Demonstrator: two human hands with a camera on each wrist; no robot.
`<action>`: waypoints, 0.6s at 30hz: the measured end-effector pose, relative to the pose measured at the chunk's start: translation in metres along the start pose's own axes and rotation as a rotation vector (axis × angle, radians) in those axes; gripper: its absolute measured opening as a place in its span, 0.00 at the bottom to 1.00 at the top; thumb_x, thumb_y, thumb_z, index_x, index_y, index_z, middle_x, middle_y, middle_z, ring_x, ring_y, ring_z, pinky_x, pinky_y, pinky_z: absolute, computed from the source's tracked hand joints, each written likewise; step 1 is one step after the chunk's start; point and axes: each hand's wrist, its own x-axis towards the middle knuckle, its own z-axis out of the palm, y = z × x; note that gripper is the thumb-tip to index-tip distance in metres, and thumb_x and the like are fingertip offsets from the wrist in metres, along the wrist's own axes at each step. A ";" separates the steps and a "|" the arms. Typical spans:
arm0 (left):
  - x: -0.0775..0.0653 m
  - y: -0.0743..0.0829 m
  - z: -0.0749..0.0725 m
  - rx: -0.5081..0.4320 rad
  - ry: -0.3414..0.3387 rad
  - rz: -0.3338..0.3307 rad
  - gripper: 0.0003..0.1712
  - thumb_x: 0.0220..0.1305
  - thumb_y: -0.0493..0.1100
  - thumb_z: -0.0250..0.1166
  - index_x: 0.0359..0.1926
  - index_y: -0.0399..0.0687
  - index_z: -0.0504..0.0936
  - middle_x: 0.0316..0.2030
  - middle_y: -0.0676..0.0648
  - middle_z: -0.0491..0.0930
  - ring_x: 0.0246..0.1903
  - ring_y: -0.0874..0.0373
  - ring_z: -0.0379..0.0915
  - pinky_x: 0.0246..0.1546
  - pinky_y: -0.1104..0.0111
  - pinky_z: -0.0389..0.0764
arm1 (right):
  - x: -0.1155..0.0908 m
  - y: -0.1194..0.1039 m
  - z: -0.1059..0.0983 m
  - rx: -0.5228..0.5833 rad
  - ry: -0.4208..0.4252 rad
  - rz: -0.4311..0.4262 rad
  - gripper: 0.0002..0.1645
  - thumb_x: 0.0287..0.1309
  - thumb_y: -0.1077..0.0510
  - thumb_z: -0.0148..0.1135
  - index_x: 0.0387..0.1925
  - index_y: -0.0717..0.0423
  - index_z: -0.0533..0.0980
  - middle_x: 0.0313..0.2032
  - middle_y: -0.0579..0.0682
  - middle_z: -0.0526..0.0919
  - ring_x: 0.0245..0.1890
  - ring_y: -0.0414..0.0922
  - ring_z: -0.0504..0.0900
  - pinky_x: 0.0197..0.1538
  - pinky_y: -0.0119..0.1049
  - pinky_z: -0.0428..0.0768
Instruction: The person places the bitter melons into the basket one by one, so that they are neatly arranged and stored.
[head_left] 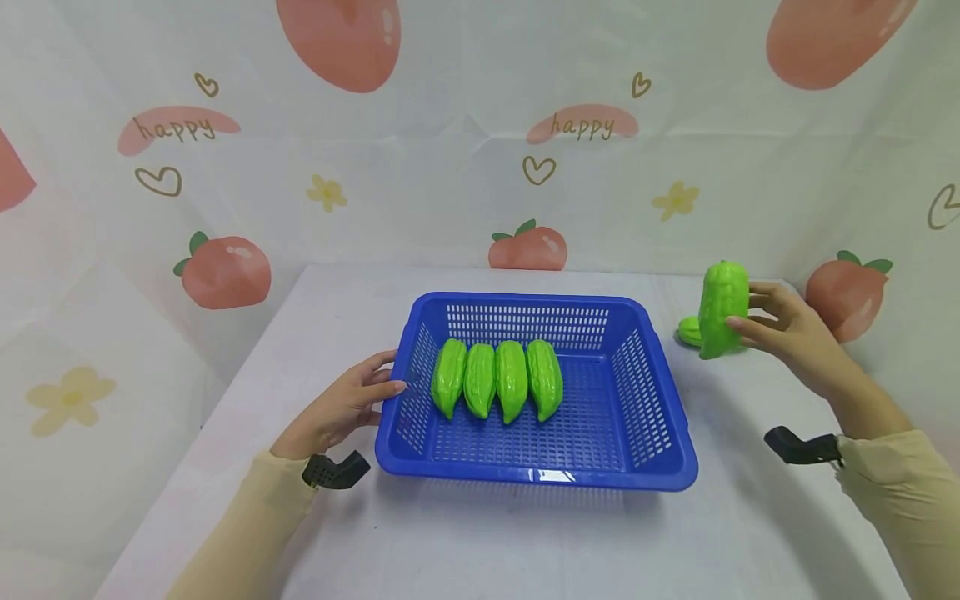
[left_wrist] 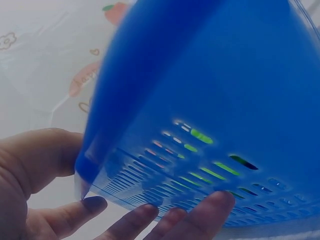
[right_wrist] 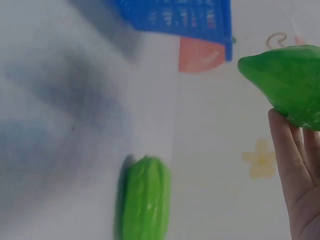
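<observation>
A blue plastic basket [head_left: 536, 481] stands on the table, with several green bitter melons [head_left: 512, 379] side by side in its left half. My left hand [head_left: 348, 404] grips the basket's left edge, the thumb at the rim and the fingers along the slotted outer wall [left_wrist: 165, 105]. At the right, my right hand [head_left: 795, 337] holds another bitter melon [head_left: 723, 304] upright above the table, between thumb and fingers. In the right wrist view its pointed end [right_wrist: 280, 80] faces the basket. A further bitter melon [right_wrist: 146, 200] lies on the table below that hand.
The table [head_left: 495, 550] has a white cover. Behind it hangs a pale cloth [head_left: 435, 208] printed with peaches, hearts and flowers. A black wrist mount [head_left: 335, 471] juts from the left sleeve, and another black mount [head_left: 802, 446] from the right.
</observation>
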 end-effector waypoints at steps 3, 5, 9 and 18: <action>0.000 0.001 0.000 0.000 0.000 -0.001 0.42 0.68 0.48 0.61 0.75 0.51 0.50 0.66 0.34 0.65 0.51 0.48 0.78 0.49 0.53 0.82 | 0.002 -0.014 0.008 0.159 -0.015 -0.010 0.35 0.64 0.71 0.53 0.67 0.41 0.60 0.49 0.40 0.73 0.43 0.30 0.81 0.40 0.23 0.82; 0.000 0.001 0.001 -0.003 0.006 -0.004 0.42 0.67 0.48 0.61 0.75 0.50 0.50 0.66 0.35 0.65 0.52 0.48 0.78 0.49 0.52 0.82 | 0.003 -0.024 0.012 0.252 -0.043 -0.025 0.40 0.64 0.73 0.52 0.71 0.42 0.55 0.51 0.44 0.73 0.43 0.34 0.82 0.40 0.25 0.83; 0.001 0.000 0.001 -0.012 0.014 -0.011 0.42 0.67 0.47 0.62 0.75 0.49 0.50 0.66 0.34 0.66 0.53 0.48 0.78 0.50 0.51 0.81 | 0.006 -0.042 0.020 0.357 -0.111 -0.040 0.45 0.65 0.73 0.50 0.74 0.38 0.49 0.52 0.48 0.71 0.42 0.38 0.84 0.41 0.29 0.84; 0.001 -0.002 0.001 -0.004 0.036 -0.017 0.44 0.66 0.49 0.63 0.75 0.51 0.49 0.67 0.36 0.65 0.54 0.47 0.76 0.51 0.51 0.80 | 0.014 -0.065 0.043 0.450 -0.242 0.013 0.40 0.68 0.68 0.48 0.73 0.35 0.51 0.53 0.51 0.69 0.46 0.41 0.84 0.43 0.35 0.85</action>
